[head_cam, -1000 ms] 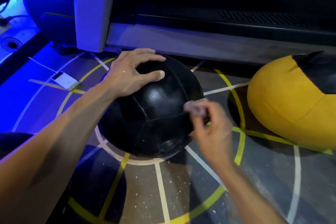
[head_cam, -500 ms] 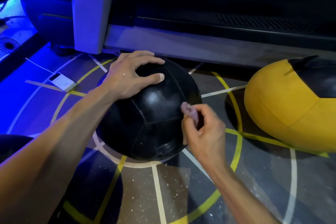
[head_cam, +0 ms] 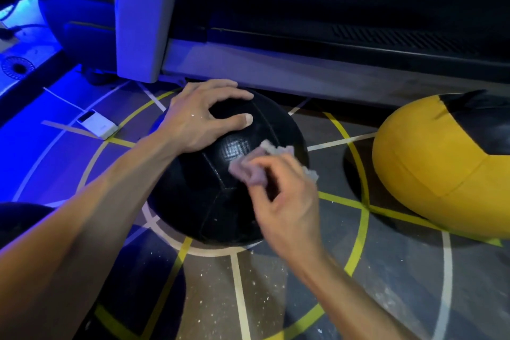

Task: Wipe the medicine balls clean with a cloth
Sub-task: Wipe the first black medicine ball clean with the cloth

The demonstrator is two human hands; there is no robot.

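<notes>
Centrally, in the head view, a black medicine ball (head_cam: 220, 174) is seen resting on the floor (head_cam: 276, 298), on a pattern of yellow and white lines. The left hand (head_cam: 204, 119) is spread over the ball's top, with fingers and thumb lightly bent and pressed against the textured surface. A small crumpled cloth (head_cam: 248, 171) is pinched in the curled fingers of the right hand (head_cam: 287, 201) and held against the ball's right side. A yellow and black medicine ball (head_cam: 441, 168) is seen on the floor toward the right edge, well apart from the black one. A white power bank (head_cam: 98, 125) lies on the floor to the left, with a cable attached. A treadmill base (head_cam: 303, 72) runs behind the black ball.
</notes>
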